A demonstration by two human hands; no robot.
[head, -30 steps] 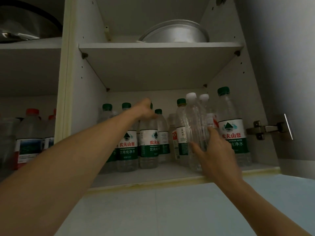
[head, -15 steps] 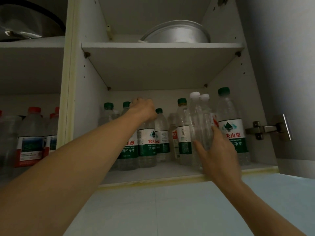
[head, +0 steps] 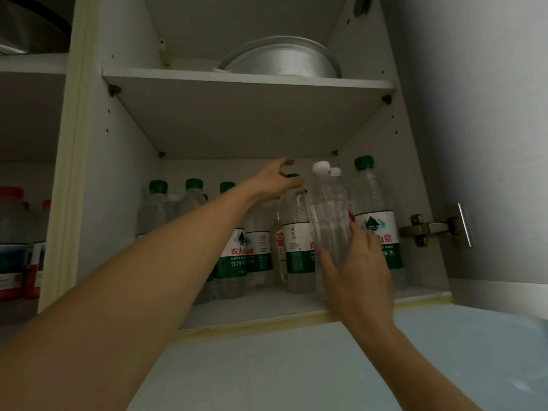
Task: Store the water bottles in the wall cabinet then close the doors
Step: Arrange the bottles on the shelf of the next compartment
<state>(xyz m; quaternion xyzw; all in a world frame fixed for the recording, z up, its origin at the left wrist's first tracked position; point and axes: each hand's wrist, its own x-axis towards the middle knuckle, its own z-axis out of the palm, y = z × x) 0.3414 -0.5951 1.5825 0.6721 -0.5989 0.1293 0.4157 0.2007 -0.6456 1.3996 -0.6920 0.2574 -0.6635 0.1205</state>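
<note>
While most bottles already stand on the lower shelf (head: pixel 258 310) of the cabinet (head: pixel 118 173), I'm not done stocking. My right hand (head: pixel 360 280) grips two clear white-capped bottles (head: pixel 329 221) together, thumb on the near side, fingers wrapped behind; they're upright at the shelf's front right, and I can't tell if their bases have touched down. Just right of them stands a tall green-capped bottle (head: pixel 375 226). My left hand (head: pixel 274 180) is up at cap height over a green cap (head: pixel 293 176) in the middle row, fingers loosely curled around it; can't tell if I'm actually pinching it or only steadying. Looks like I'm making room. Red-capped bottles (head: pixel 13 241) sit in the left bay. Remaining, by my read: seat the pair, let go, pull both arms out, swing the doors closed. Right door (head: pixel 489 143) is wide open on its hinge (head: pixel 427 228).
</note>
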